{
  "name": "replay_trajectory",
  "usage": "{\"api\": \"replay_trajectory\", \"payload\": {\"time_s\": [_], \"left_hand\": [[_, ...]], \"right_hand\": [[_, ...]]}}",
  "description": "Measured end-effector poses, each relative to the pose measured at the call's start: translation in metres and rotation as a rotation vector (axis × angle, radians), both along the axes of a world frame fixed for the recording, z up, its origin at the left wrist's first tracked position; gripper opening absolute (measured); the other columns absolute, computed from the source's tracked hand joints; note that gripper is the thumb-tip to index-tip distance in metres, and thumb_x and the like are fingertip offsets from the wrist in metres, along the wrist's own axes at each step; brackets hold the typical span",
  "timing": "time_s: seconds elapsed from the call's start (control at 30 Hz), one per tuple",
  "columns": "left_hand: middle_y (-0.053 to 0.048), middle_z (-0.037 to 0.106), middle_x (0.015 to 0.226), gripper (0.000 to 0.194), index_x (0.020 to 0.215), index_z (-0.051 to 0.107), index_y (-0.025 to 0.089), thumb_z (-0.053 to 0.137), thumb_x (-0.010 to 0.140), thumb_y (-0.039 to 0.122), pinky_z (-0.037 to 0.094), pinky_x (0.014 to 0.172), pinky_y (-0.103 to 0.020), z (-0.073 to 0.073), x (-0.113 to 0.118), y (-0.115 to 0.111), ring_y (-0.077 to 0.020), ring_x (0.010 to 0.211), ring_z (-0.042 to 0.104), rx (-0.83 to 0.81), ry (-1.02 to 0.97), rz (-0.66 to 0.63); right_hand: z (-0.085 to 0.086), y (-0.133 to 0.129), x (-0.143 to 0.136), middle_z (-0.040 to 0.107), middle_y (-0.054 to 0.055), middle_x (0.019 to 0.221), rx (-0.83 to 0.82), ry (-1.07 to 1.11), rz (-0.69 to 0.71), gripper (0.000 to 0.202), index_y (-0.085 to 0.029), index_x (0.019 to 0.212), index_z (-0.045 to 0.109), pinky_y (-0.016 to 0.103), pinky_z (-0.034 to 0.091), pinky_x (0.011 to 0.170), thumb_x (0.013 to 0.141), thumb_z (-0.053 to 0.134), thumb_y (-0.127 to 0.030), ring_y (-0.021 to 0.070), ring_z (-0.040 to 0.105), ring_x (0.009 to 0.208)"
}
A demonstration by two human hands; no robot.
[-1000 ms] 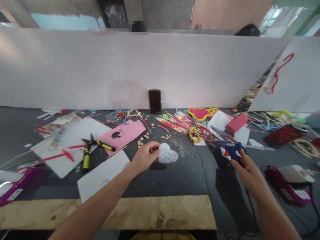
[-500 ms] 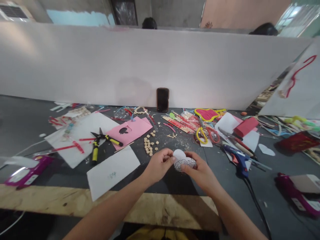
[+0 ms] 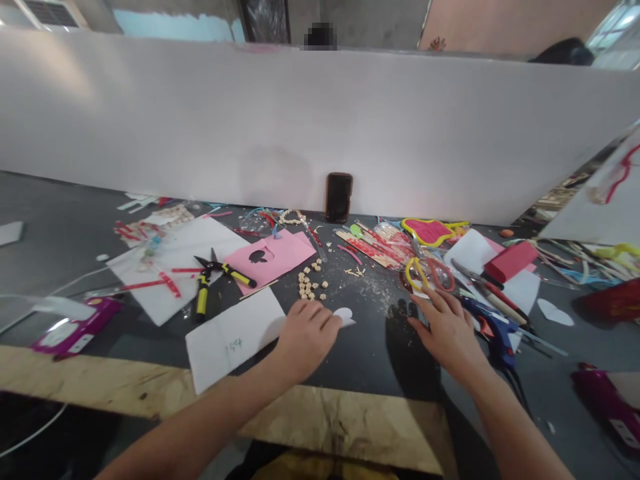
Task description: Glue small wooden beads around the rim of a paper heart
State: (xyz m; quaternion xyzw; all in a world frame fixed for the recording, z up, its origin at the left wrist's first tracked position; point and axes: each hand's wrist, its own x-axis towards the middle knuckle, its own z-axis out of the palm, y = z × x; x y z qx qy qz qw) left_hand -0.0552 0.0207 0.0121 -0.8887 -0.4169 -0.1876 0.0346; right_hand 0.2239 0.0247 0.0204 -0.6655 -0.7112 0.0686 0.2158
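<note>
Your left hand [image 3: 307, 340] was curled closed with the small white paper cutout [image 3: 343, 316] at two o'clock, apparently pinched at its edge. That piece looked very light, thin and easily creased, so it seemed best held flat by the rim with little pressure. Your right hand [image 3: 447, 331] was loosely spread over the counter [image 3: 367, 363], grasping nothing visible, with the scissors [image 3: 423, 259] at eleven o'clock, contact with them unclear, and the blue glue gun [image 3: 494, 325] at three.

The white, round-edged paper cutout [image 3: 344, 315] pokes from the left hand [image 3: 309, 335].
</note>
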Motion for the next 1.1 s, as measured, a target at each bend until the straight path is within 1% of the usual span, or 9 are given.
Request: {"api": "replay_trajectory", "payload": {"time_s": [0.1,0.23,0.37,0.5,0.57,0.7,0.83,0.93,1.1], "left_hand": [[-0.003,0.065,0.087,0.021,0.099,0.058,0.021,0.055,0.086,0.037,0.039,0.074,-0.036,-0.004,0.000,-0.008,-0.0212,0.083,0.055,-0.107,-0.032,-0.041],[-0.003,0.064,0.106,0.018,0.104,0.058,0.022,0.049,0.089,0.022,0.037,0.087,-0.036,-0.005,-0.014,-0.006,-0.0192,0.100,0.054,-0.197,-0.010,-0.068],[-0.004,0.052,0.133,0.036,0.122,0.051,0.023,0.044,0.091,0.041,0.021,0.105,-0.045,-0.015,-0.021,-0.005,-0.0242,0.129,0.036,-0.155,0.121,-0.183],[-0.008,0.052,0.132,0.046,0.123,0.050,0.022,0.039,0.090,0.052,0.007,0.109,-0.050,-0.023,-0.014,-0.013,-0.0240,0.130,0.036,-0.183,0.153,-0.201],[-0.009,0.054,0.127,0.046,0.120,0.050,0.022,0.040,0.089,0.054,0.005,0.108,-0.053,-0.021,-0.008,-0.018,-0.0244,0.127,0.039,-0.211,0.142,-0.193],[-0.008,0.057,0.115,0.049,0.119,0.049,0.023,0.046,0.084,0.058,0.021,0.100,-0.053,-0.012,0.001,-0.025,-0.0242,0.114,0.047,-0.313,0.131,-0.157],[-0.008,0.056,0.116,0.055,0.122,0.046,0.022,0.049,0.082,0.060,0.027,0.095,-0.049,-0.010,0.006,-0.026,-0.0237,0.109,0.047,-0.342,0.130,-0.184],[-0.007,0.054,0.120,0.045,0.123,0.046,0.025,0.050,0.086,0.050,0.025,0.096,-0.048,-0.006,0.000,-0.015,-0.0228,0.109,0.048,-0.285,0.077,-0.161],[-0.009,0.056,0.115,0.030,0.116,0.054,0.025,0.051,0.086,0.020,0.023,0.098,-0.050,0.015,-0.028,0.025,-0.0250,0.107,0.050,-0.097,-0.018,0.242]], "right_hand": [[-0.006,-0.009,0.001,0.052,0.011,0.132,0.073,-0.304,0.041,0.032,-0.021,0.111,0.062,0.055,0.039,0.090,0.084,0.048,-0.032,0.0341,0.039,0.124],[-0.014,-0.017,-0.005,0.053,0.010,0.131,0.116,-0.392,0.150,0.032,-0.022,0.112,0.062,0.049,0.042,0.092,0.086,0.043,-0.026,0.0298,0.040,0.124],[-0.020,-0.012,-0.024,0.050,0.010,0.134,0.073,-0.385,0.319,0.038,-0.016,0.121,0.057,0.044,0.040,0.099,0.088,0.037,-0.019,0.0259,0.035,0.130],[-0.024,0.004,-0.047,0.047,0.003,0.139,-0.063,-0.434,0.541,0.055,-0.021,0.129,0.050,0.040,0.033,0.105,0.078,0.038,-0.004,0.0201,0.030,0.134],[-0.023,0.016,-0.053,0.048,0.002,0.138,-0.095,-0.470,0.519,0.060,-0.022,0.128,0.051,0.043,0.030,0.107,0.074,0.039,-0.002,0.0200,0.033,0.133],[-0.021,0.030,-0.056,0.046,0.013,0.138,-0.047,-0.487,0.340,0.053,-0.013,0.127,0.052,0.057,0.024,0.104,0.078,0.034,-0.003,0.0291,0.028,0.134],[-0.021,0.026,-0.056,0.051,0.007,0.135,0.014,-0.431,0.477,0.048,-0.022,0.120,0.057,0.050,0.028,0.104,0.080,0.038,-0.006,0.0242,0.033,0.132],[-0.014,0.027,-0.051,0.064,0.010,0.117,0.121,-0.328,0.385,0.039,-0.019,0.105,0.064,0.045,0.035,0.099,0.078,0.039,-0.004,0.0243,0.050,0.117],[0.007,0.041,-0.040,0.070,0.010,0.088,0.173,-0.268,0.194,0.028,-0.017,0.102,0.060,0.031,0.047,0.068,0.091,0.035,-0.023,0.0213,0.065,0.078]]}}
